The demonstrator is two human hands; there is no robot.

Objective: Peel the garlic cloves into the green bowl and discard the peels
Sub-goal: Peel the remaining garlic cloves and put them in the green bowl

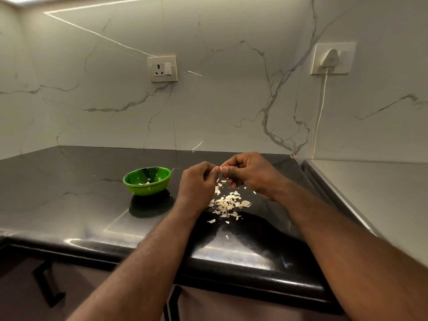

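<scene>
Right, your left hand and right hand both pinch one garlic clove at mid-frame, above the peels. The green bowl sits left of the grip, nearer your left hand. The clove's long axis is hidden.

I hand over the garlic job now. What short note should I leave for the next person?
Left hand and right hand: both pinch one clove at the fingertips, above the peels.
Bowl: left of the hands on the counter, a few pale pieces inside.
Done: some cloves peeled, judging by the pile.
Left: finish this clove, drop it in the bowl, discard the peels.
</scene>
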